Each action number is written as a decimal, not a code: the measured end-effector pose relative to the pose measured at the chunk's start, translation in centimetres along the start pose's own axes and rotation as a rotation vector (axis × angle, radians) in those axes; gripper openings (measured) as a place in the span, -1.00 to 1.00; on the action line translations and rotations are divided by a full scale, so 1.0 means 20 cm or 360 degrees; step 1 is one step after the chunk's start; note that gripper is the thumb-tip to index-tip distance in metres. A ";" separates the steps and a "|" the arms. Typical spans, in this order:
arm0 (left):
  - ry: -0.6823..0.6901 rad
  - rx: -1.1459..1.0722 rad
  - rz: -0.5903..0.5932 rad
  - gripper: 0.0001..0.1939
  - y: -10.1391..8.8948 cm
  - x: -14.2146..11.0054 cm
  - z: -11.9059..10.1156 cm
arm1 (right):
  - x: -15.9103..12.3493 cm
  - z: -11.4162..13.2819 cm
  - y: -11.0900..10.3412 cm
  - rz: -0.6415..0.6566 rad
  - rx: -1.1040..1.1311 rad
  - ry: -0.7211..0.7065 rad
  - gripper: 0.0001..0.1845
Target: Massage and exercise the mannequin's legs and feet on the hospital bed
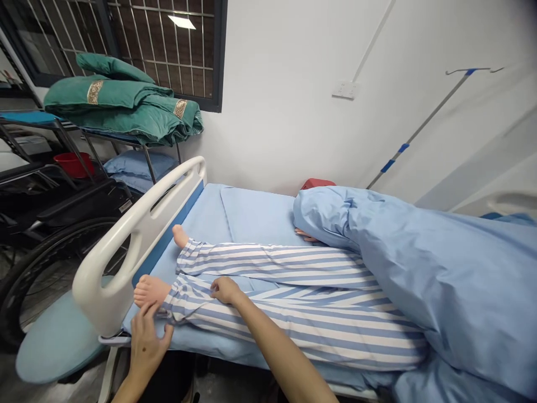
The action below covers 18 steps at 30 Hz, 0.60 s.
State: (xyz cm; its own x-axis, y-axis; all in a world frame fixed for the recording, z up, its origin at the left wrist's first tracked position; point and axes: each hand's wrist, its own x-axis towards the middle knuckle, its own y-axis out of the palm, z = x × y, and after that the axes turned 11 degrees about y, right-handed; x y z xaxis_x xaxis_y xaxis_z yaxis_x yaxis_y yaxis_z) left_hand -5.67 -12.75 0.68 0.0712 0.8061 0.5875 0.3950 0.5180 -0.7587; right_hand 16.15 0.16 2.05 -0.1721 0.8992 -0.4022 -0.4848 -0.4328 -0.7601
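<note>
Blue-and-white striped trousers (293,324) cover the legs of a figure, perhaps a manikin, lying on the bed. My right hand (226,289) is on the near trouser leg at the shin, its fingers curled on the cloth. Beside the near bare foot (151,290) is my left hand (146,336), its thumb and fingers apart. Its fingertips reach the sole and heel area; whether they touch is unclear. The far foot (180,236) points up near the footboard. A bunched light-blue quilt (419,252) hides the upper body, and fingertips (306,235) show under its edge.
A white footboard (138,224) closes the bed's left end. Behind it stand a wheelchair (50,268) and folded green covers (126,106) on a chair. A light-blue oval board (62,336) lies low at left. A drip pole (419,129) rises at the back right.
</note>
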 end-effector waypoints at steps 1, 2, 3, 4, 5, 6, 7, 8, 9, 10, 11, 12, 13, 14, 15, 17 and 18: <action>-0.0182 -0.0047 -0.0038 -0.47 0.00 -0.03 0.01 | 0.03 0.00 0.02 0.0016 0.0000 0.0010 -0.70; -0.0336 -0.0122 -0.0054 -0.46 0.01 -0.06 0.01 | 0.05 0.00 0.03 0.0025 -0.0005 0.0021 -0.69; -0.0478 -0.0229 -0.0055 -0.46 0.04 -0.08 0.02 | 0.07 0.00 0.04 0.0028 -0.0013 0.0031 -0.70; -0.0625 -0.0357 -0.0044 -0.44 0.06 -0.09 0.03 | 0.08 0.00 0.05 0.0029 -0.0022 0.0038 -0.71; -0.0780 -0.0493 -0.0028 -0.41 0.09 -0.09 0.04 | 0.09 0.00 0.05 0.0031 -0.0034 0.0043 -0.74; -0.0933 -0.0626 -0.0020 -0.39 0.12 -0.09 0.05 | 0.10 0.00 0.06 0.0035 -0.0047 0.0046 -0.78; -0.1070 -0.0747 -0.0008 -0.38 0.15 -0.09 0.06 | 0.10 0.00 0.06 0.0041 -0.0063 0.0050 -0.83; -0.1172 -0.0848 0.0025 -0.39 0.16 -0.08 0.08 | 0.10 0.00 0.05 0.0049 -0.0077 0.0053 -0.88; -0.1228 -0.0914 0.0081 -0.44 0.17 -0.07 0.09 | 0.09 0.00 0.05 0.0052 -0.0089 0.0055 -0.91; -0.1241 -0.0949 0.0150 -0.50 0.16 -0.06 0.11 | 0.09 0.01 0.04 0.0048 -0.0097 0.0055 -0.92; -0.1217 -0.0963 0.0230 -0.56 0.15 -0.05 0.12 | 0.09 0.01 0.03 0.0035 -0.0101 0.0051 -0.93; -0.1173 -0.0967 0.0312 -0.62 0.13 -0.04 0.14 | 0.08 0.01 0.02 0.0014 -0.0101 0.0045 -0.92; -0.1126 -0.0967 0.0369 -0.67 0.11 -0.03 0.16 | 0.08 0.02 0.01 -0.0014 -0.0100 0.0036 -0.90; -0.1084 -0.0969 0.0389 -0.69 0.08 -0.03 0.18 | 0.08 0.02 0.00 -0.0046 -0.0098 0.0026 -0.88; -0.1059 -0.0970 0.0371 -0.70 0.06 -0.02 0.20 | 0.09 0.03 -0.02 -0.0079 -0.0097 0.0017 -0.87; -0.1041 -0.0933 0.0300 -0.68 0.02 0.00 0.24 | 0.10 0.05 -0.06 -0.0149 -0.0098 0.0002 -0.83; -0.1036 -0.0901 0.0269 -0.67 0.01 0.01 0.26 | 0.11 0.05 -0.08 -0.0185 -0.0100 -0.0001 -0.82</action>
State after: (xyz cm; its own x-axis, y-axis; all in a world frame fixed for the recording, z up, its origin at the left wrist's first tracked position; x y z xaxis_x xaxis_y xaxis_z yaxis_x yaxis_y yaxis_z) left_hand -10.30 -11.06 -0.78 -0.2988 0.9516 0.0717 0.8334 0.2968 -0.4661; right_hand 15.60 2.77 2.90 -0.1184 0.9436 -0.3092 -0.4466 -0.3287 -0.8322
